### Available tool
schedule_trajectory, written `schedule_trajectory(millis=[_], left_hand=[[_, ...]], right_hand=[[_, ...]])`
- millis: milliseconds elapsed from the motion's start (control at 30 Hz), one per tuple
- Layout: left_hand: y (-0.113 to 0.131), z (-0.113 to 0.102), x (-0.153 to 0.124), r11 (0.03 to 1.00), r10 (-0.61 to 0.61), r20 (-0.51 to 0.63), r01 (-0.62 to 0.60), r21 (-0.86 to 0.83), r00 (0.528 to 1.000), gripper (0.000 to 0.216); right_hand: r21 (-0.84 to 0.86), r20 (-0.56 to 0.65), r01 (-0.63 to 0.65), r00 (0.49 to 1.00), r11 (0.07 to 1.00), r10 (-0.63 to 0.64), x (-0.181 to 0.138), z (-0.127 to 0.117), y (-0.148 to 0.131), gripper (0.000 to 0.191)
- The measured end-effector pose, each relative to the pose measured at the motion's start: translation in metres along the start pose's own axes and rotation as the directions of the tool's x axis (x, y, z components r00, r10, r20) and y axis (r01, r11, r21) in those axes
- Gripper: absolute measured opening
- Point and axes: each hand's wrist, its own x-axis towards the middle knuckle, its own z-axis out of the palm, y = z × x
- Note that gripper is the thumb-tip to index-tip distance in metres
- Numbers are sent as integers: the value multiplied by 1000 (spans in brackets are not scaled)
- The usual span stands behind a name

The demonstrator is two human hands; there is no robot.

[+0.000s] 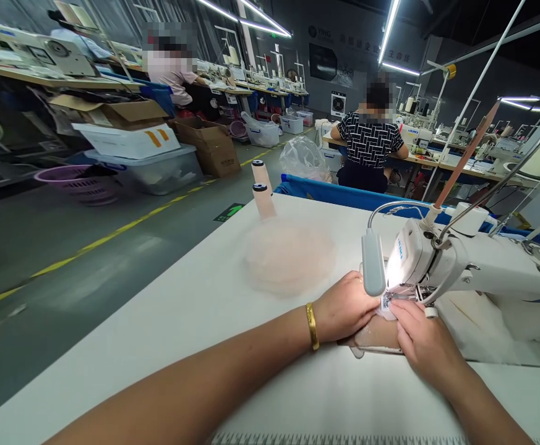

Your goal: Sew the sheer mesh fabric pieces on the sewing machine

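Observation:
A small piece of thin white fabric with a printed label lies under the needle area of a white sewing machine. My left hand, below a gold bracelet, holds the fabric from the left with its fingers together. Part of that hand is behind a grey lamp head. From the right, my right hand pinches the same fabric near the presser foot, fingertips close to the label. Beneath the hands is a shiny machine plate. The needle itself cannot be made out.
A pale, sheer round heap of fabric lies on the white table. Two pinkish thread cones stand at its far edge by a blue cloth trough. A ruler strip runs along the near edge. Co-workers sit beyond.

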Motion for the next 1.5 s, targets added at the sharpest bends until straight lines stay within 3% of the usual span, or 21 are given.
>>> schedule_trajectory(millis=[33,133,200,333,433,567,833,1033,1500], left_hand=[[1,-3,0,999,-35,19,35,2,999,5],[10,-12,0,986,-157,54,153,71,986,27],[19,-17,0,973,-192,52,183,139,980,30],[34,-28,-3,994,-87,121,79,72,989,46],[35,-32,-7,996,-56,181,68,-60,982,30],[28,-27,-11,994,-94,208,103,-33,974,8],[31,-6,-19,986,56,88,-42,-159,994,10],[35,-4,-22,993,26,66,-18,-120,997,16],[24,4,-10,998,-44,-9,43,-34,999,20]], right_hand=[[0,0,-3,1000,1000,3,-1,0,1,45],[27,-43,21,999,999,-20,-3,-4,1,47],[75,-108,98,990,992,-89,-4,-7,-2,48],[186,-128,218,972,958,-197,-3,-15,-12,51],[190,-12,179,984,965,-180,-2,-19,-17,42],[76,98,107,989,991,-115,-3,-21,-12,26],[94,-15,167,986,981,-166,-4,-24,-9,30],[84,-14,130,991,988,-130,-5,-21,-8,28],[-21,-29,1,1000,1000,-2,-2,-14,0,41]])
